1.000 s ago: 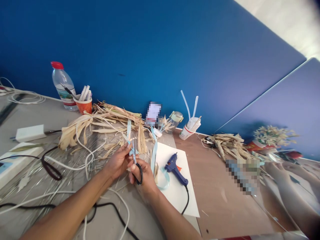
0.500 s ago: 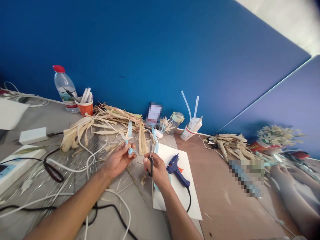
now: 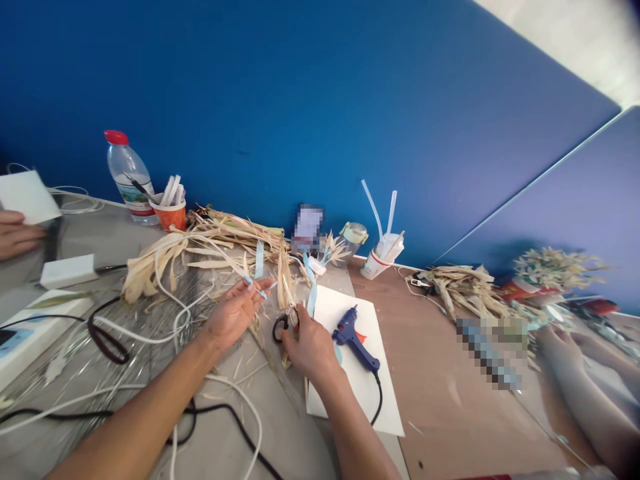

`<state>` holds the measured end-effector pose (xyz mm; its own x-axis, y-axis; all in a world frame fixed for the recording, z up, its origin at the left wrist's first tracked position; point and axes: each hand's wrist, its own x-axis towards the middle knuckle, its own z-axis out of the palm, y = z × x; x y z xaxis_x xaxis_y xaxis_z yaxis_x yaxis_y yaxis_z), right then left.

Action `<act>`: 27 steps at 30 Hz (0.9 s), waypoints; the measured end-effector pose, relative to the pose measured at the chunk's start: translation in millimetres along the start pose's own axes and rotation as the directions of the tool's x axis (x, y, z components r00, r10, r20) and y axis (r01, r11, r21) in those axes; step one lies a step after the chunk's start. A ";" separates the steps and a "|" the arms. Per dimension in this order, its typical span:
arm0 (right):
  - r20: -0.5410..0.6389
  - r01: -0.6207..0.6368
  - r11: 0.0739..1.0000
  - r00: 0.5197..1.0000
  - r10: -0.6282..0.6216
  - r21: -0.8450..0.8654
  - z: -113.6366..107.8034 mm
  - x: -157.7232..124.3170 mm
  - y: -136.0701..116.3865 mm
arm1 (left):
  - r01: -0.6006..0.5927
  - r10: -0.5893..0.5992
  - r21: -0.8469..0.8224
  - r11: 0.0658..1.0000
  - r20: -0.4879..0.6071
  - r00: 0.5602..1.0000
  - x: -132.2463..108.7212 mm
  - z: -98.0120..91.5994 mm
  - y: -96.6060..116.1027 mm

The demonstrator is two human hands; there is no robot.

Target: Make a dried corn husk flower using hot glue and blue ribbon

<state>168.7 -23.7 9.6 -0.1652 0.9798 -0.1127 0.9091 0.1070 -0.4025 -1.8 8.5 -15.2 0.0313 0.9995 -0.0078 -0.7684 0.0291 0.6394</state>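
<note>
My left hand [image 3: 233,317] is closed in a pinch on a narrow light-blue ribbon [image 3: 261,291], with a small pale husk tip showing above the fingers. Just to its right, my right hand [image 3: 314,345] has its fingers on a pair of scissors [image 3: 280,328] low over the table. One black handle loop shows; the fingers cover part of the rest. Another blue ribbon strip [image 3: 259,259] hangs behind my left hand, near a pile of dried corn husks [image 3: 235,233].
A blue glue gun [image 3: 356,339] lies on white paper [image 3: 370,400] to the right. Cables and a power strip [image 3: 45,327] crowd the left. At the back stand a bottle [image 3: 127,177], an orange cup [image 3: 171,215] and a white cup [image 3: 375,263]. Other people's hands [image 3: 17,235] appear at both sides.
The scissors have swung from upright to low over the table as my right hand lowered them. My left hand has shifted slightly left. Another person's hand has appeared at far left, holding a white card.
</note>
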 end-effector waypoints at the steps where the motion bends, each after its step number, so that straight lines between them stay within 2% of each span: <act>1: 0.002 0.006 1.000 1.000 -0.006 -0.001 -0.4 -0.4 -0.9 | 0.019 -0.019 -0.015 1.000 0.008 1.000 -0.4 0.5 0.4; 7: -0.003 0.014 0.999 1.000 -0.014 -0.039 -2.6 -0.4 -6.1 | 0.109 -0.109 0.004 0.994 0.083 0.991 -5.5 6.0 5.2; 11: -0.012 0.009 0.996 1.000 -0.010 -0.088 -3.2 -0.2 -9.2 | 0.116 -0.119 0.052 0.992 0.063 0.991 -7.8 6.0 7.2; 16: 0.014 0.022 0.992 1.000 -0.021 -0.126 -5.9 -2.0 -13.0 | 0.109 -0.109 0.010 0.994 0.046 0.993 -5.7 2.1 6.0; 21: -0.057 0.072 0.993 0.995 -0.078 -0.098 -10.8 -2.1 -11.6 | 0.089 -0.087 -0.022 0.996 0.082 0.993 -3.4 1.2 6.1; 27: -0.043 0.056 0.996 0.997 -0.059 -0.073 -12.2 -0.7 -4.5 | 0.112 -0.109 -0.018 0.994 0.123 0.986 -4.1 0.6 6.1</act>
<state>169.4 -22.7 22.6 -0.2021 0.9781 -0.0499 0.9239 0.1735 -0.3409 -6.2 4.6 -10.8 0.1936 0.9809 0.0170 -0.7712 0.1415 0.6207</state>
